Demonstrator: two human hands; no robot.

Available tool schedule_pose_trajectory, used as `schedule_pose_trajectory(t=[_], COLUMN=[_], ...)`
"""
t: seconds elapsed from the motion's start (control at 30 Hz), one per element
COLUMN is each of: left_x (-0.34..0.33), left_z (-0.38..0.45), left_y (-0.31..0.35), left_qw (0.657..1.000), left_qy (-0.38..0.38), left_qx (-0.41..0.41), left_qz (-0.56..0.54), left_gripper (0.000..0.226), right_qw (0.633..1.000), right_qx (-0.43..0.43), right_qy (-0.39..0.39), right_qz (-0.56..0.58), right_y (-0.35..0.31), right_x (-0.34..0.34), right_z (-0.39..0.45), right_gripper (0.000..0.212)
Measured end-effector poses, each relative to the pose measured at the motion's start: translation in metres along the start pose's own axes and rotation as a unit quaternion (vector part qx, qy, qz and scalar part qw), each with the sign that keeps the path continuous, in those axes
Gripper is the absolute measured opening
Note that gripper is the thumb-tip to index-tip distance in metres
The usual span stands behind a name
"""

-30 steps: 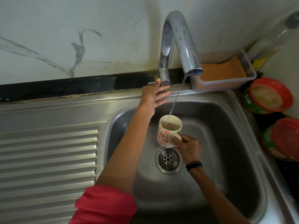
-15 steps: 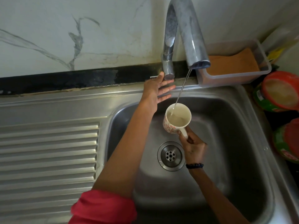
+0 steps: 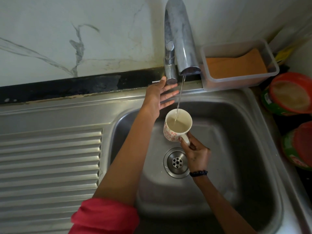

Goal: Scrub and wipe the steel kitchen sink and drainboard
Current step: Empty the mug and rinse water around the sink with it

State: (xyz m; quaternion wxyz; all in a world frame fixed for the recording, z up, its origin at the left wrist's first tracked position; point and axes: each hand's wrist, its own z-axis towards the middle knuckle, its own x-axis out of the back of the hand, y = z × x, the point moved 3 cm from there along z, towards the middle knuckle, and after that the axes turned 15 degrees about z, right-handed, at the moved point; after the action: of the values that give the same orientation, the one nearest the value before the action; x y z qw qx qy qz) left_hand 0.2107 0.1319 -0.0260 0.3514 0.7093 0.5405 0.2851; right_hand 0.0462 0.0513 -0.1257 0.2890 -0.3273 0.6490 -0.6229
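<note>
A steel sink [image 3: 233, 166] with a round drain [image 3: 176, 162] fills the lower right, and its ribbed drainboard [image 3: 49, 166] lies to the left. A chrome tap [image 3: 180, 39] arches over the back rim and a thin stream of water falls from its spout. My right hand [image 3: 196, 153] grips the handle of a white mug with red flowers [image 3: 177, 126], held under the stream and part full of water. My left hand [image 3: 160, 97] reaches to the base of the tap with straight fingers, its thumb against the small lever there.
A clear plastic box [image 3: 239, 63] with an orange sponge sits on the back rim right of the tap. Two red-lidded green tubs [image 3: 290, 95] [image 3: 302, 147] stand on the dark counter at the right. A marble-patterned wall rises behind a black ledge [image 3: 76, 85].
The mug has filled further with water and sits slightly more upright under the stream. The view has shifted downward and closer. My left hand stays at the tap lever.
</note>
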Motion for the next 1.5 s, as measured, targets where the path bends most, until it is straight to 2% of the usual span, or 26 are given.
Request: schedule_pose_trajectory(t=[0.27,0.43,0.87,0.93,1.03,1.5], left_x=[-0.001,-0.001,-0.003,-0.004,-0.004,-0.004], left_z=[-0.002,-0.002,-0.006,-0.008,-0.008,-0.006], left_y=[0.001,0.001,0.004,0.005,0.005,0.003], left_qw=[1.0,1.0,0.998,0.998,0.999,0.999], left_qy=[0.004,0.007,0.019,0.019,0.016,0.016], left_qx=[-0.005,-0.003,-0.006,-0.009,-0.009,-0.013], left_qz=[0.008,0.011,0.054,0.056,0.05,0.036], left_gripper=[0.027,0.03,0.031,0.025,0.023,0.035], right_qw=[1.0,0.999,1.0,1.0,1.0,1.0], right_qx=[0.031,0.04,-0.004,-0.007,-0.005,-0.016], right_qy=[0.003,-0.012,-0.009,-0.012,-0.007,-0.013], right_qz=[-0.002,-0.012,0.003,0.005,0.003,0.002], right_y=[-0.012,-0.015,-0.014,-0.013,-0.013,-0.018], right_x=[0.0,0.002,0.002,0.002,0.003,0.003], right_z=[0.004,0.005,0.001,0.001,0.0,-0.004], right_gripper=[0.033,0.021,0.02,0.019,0.028,0.019])
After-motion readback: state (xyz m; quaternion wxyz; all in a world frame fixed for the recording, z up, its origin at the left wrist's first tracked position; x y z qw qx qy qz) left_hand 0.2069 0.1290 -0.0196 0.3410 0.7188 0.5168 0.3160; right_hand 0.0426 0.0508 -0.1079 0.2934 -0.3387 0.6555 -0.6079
